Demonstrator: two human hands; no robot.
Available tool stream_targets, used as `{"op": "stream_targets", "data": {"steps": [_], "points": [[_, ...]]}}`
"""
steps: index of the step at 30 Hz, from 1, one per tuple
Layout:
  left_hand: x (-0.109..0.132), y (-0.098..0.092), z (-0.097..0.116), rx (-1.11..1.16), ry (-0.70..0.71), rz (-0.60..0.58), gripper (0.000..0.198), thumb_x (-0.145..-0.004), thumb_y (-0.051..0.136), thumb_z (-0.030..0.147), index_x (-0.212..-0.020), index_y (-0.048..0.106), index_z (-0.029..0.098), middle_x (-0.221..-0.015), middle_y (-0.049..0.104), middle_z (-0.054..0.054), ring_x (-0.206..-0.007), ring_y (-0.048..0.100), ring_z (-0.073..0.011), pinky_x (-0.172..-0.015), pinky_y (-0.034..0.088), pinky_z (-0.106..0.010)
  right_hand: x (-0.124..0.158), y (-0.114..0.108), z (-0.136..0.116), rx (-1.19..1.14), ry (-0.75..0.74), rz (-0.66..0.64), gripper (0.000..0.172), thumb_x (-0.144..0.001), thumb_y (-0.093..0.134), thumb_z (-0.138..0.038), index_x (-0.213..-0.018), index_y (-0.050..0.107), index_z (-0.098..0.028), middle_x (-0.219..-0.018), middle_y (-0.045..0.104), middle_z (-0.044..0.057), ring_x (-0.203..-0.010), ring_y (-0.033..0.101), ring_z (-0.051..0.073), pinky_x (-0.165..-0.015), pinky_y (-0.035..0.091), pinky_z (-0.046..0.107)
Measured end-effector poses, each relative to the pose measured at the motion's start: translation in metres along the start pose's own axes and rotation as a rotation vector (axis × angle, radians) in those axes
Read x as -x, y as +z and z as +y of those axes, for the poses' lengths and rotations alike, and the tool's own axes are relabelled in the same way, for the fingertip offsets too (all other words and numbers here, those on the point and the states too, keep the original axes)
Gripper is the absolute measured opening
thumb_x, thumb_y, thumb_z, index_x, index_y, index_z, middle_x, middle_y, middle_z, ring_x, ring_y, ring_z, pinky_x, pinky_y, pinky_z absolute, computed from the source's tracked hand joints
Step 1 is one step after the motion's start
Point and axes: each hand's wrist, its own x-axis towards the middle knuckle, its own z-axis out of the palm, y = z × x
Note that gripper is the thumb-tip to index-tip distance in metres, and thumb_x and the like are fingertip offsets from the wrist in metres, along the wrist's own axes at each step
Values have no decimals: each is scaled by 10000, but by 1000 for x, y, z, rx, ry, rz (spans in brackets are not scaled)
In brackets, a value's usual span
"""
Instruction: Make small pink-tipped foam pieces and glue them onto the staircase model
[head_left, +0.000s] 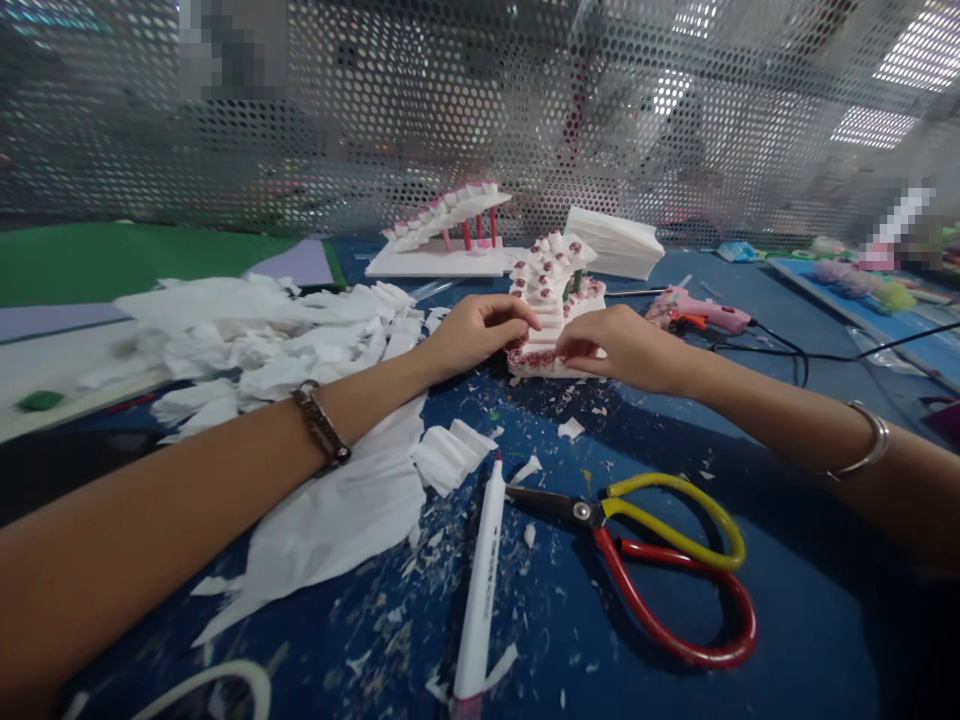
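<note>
Ahead of me on the blue table stands a small white model staircase [546, 308], with dark-red rosette-like pieces on its sides and base edge and a green post under its top. My left hand [478, 332] is at its left side, thumb and index finger bent against the edge of the steps. At the front right corner, my right hand [626, 348] has its fingers curled onto the base. The fingertips of both hands partly cover the lower steps. Whether a small loose piece lies between the fingers cannot be seen.
Scissors [592, 512] and a white marker [481, 580] lie in front among paper scraps. Crumpled white paper [300, 335] is heaped left. Another model staircase [450, 215] stands behind, a folded white sheet [611, 243] beside it. Right, a pink glue gun [709, 312] trails a black cable.
</note>
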Motion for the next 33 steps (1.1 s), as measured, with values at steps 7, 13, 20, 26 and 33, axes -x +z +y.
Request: {"op": "stream_targets", "data": {"steps": [7,13,20,26,33], "points": [[0,1,1,42,-8,9,149,-706,501,196,-769,615,123,-627,558,13,-562,491,-71,-561,405,-187,1,6,-3,30,38,39,81,-780,539,-170,-804,596,-119,-712,597,28,-627,485,93,-609,312,203],[-1,2,-1,65,-9,19,141,-708,508,195,-770,617,129,-624,552,20,-557,485,-64,-556,398,-184,2,8,-2,50,-5,31,116,-803,506,-169,-833,603,-113,-784,621,56,-700,510,114,-648,336,221],[-1,1,-1,72,-10,18,135,-703,510,190,-762,614,128,-615,548,21,-548,476,-64,-550,387,-190,3,5,3,-37,-57,44,115,-797,529,-173,-831,625,-120,-776,638,40,-690,528,93,-663,357,202],[0,1,0,70,-16,24,142,-691,503,190,-754,613,126,-614,546,18,-552,479,-69,-554,388,-197,3,8,3,-1,-131,16,156,-841,462,-175,-853,607,-118,-805,621,52,-721,520,98,-676,361,204],[0,1,-2,53,-10,18,139,-708,502,190,-763,613,129,-612,547,21,-553,477,-67,-562,386,-194,3,7,6,-55,-82,74,162,-770,496,-128,-875,620,-131,-773,635,24,-667,533,78,-653,368,186]]}}
